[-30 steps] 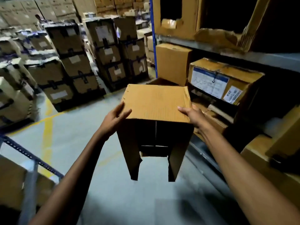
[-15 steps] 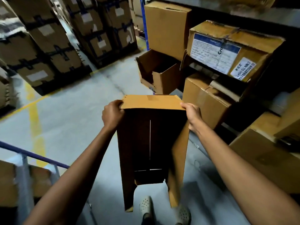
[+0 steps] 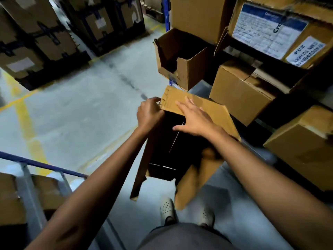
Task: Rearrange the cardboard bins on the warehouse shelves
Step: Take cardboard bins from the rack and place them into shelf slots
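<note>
I hold an open cardboard bin [image 3: 221,116] in front of me above the floor, its dark inside facing me and its loose flaps hanging down toward my feet. My left hand [image 3: 149,112] grips the bin's upper left corner with curled fingers. My right hand [image 3: 194,120] lies flat on the bin's top panel with its fingers spread straight. To the right stand the warehouse shelves, with an empty open bin [image 3: 182,58] sticking out just beyond the one I hold.
Closed cartons [image 3: 241,92] fill the right shelves, one with a white and blue label [image 3: 268,27]. Strapped box stacks [image 3: 36,42] stand on pallets across the aisle. A blue rack rail [image 3: 41,164] with boxes is at lower left. Yellow lines mark the concrete floor [image 3: 81,109].
My view tilted down and nearer the shelves. The bin dropped lower and turned to the right. My right hand left the bin's right edge and now lies flat on its top.
</note>
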Available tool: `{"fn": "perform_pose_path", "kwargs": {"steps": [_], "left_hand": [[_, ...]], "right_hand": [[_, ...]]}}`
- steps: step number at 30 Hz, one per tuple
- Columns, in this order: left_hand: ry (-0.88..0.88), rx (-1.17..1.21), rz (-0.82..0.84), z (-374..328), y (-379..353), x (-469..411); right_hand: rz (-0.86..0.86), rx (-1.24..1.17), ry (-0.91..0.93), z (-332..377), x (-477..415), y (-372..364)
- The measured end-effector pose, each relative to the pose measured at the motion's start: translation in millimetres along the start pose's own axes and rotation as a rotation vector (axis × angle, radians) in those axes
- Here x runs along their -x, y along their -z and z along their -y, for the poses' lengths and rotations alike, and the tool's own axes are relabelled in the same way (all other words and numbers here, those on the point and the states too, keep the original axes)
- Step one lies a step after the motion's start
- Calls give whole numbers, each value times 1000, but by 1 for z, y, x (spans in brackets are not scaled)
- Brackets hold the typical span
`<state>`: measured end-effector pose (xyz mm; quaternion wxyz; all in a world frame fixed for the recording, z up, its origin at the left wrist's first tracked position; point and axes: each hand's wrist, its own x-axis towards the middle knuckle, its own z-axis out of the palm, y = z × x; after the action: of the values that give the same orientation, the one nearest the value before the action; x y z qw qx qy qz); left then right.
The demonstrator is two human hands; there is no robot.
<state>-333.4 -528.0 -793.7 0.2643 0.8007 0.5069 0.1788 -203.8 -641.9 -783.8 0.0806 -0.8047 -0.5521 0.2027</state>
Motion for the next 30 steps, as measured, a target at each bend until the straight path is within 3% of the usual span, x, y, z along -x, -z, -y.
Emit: {"fn": "perform_pose_path", "kwargs": {"steps": [5,9,13,15,17,18,20,25,30], "left_hand": [[-107,199,50,-9,-11,6],[-6,591,138,-10,-13,6],[290,791,-249,-6,-22,33],[652,902,-321,5,-31,42],[1033,1206,-165,14,-35,40],[1116,1403,-47,18,-37,35],[1092,1629,132,23,-36,21],[1035,1362,219,31,-38,-5],[908,1129,501,31,-38,8]], "right_hand": [[-215,-15,-7,26,-8,-6],[-331,-81,-7,28,-5,-12],[-427,-146,-31,28,-1,-24],[-469,-185,-50,28,0,-30],[-487,-223,-59,28,3,-32],[-493,-239,-49,29,4,-32],[-503,-268,-12,31,9,-31],[-428,-254,-51,39,16,-21],[-247,-256,0,40,18,-12]]}}
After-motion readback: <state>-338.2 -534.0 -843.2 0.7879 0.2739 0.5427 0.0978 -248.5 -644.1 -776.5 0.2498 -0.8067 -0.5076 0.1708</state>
